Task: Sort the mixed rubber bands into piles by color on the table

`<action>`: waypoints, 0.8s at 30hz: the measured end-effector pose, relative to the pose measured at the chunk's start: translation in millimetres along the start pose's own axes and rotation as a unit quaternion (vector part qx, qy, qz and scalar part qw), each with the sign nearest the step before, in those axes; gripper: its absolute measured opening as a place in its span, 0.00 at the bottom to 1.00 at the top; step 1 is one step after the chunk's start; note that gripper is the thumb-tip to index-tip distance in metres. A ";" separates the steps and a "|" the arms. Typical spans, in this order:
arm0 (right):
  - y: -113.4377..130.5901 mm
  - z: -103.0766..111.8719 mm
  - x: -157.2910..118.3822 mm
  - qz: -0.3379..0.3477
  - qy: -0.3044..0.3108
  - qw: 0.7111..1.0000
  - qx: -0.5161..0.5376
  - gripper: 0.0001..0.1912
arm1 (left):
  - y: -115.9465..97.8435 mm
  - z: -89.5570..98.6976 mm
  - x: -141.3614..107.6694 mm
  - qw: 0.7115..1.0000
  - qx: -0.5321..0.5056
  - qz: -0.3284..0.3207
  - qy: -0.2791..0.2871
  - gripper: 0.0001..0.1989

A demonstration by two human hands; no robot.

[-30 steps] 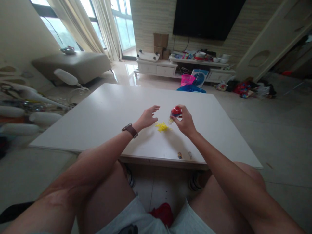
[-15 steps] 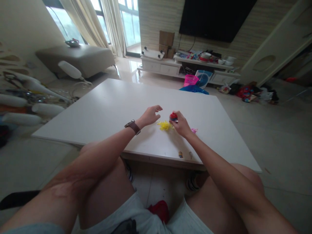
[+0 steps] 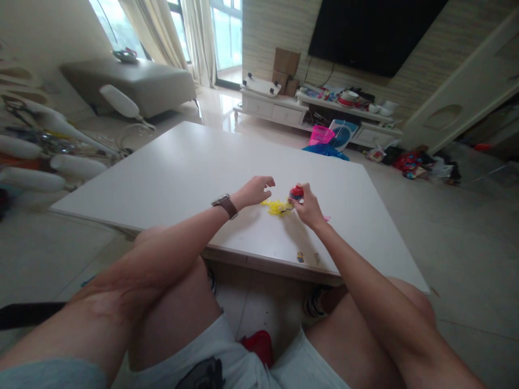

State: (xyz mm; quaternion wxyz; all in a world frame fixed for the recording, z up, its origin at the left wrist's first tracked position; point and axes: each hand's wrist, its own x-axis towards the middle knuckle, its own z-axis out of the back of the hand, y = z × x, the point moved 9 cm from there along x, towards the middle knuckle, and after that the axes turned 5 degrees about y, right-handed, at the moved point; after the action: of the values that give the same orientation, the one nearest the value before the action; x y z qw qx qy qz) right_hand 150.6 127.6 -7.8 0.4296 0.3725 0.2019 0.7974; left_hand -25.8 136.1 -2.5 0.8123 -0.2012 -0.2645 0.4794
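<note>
Between the fingers of my right hand (image 3: 308,208) is a small round red and dark-blue object (image 3: 297,192), held just above the white table (image 3: 194,173); its kind is too small to make out. My left hand (image 3: 256,190) hovers to its left, fingers curved and apart, holding nothing. Below and between both hands lies a loose heap of thin yellow strips (image 3: 279,207). A bit of pink material (image 3: 326,219) shows from behind my right wrist. Close to the near edge, a small cartoon sticker (image 3: 300,257) is on the tabletop.
My knees are against the table's near side. White lamp-like arms (image 3: 119,101) stand at the left, before a grey bench (image 3: 133,86). Past the far edge are a pink basket (image 3: 320,134), a blue plastic bag (image 3: 326,151) and a low white cabinet (image 3: 270,109). Bags lie on the floor at right.
The view has shifted slightly. Both hands appear a little farther right, the right one still gripping the red and blue object. My left hand stays apart from it.
</note>
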 end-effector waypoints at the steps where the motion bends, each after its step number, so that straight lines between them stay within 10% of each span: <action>1: -0.8 3.1 -0.2 -0.002 -0.014 1.000 0.005 0.22 | 0.2 -2.1 0.1 1.000 0.015 -0.004 0.008 0.15; 24: -4.8 7.9 -0.9 -0.005 -0.029 1.000 0.011 0.22 | 5.0 -17.8 -3.5 0.992 0.109 0.005 0.066 0.14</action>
State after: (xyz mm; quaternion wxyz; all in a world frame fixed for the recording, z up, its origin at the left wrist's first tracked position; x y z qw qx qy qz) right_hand 159.5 129.5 -6.1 0.4353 0.3992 0.1998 0.7818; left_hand -19.5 133.9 -20.1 0.8427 -0.1442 -0.1557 0.4948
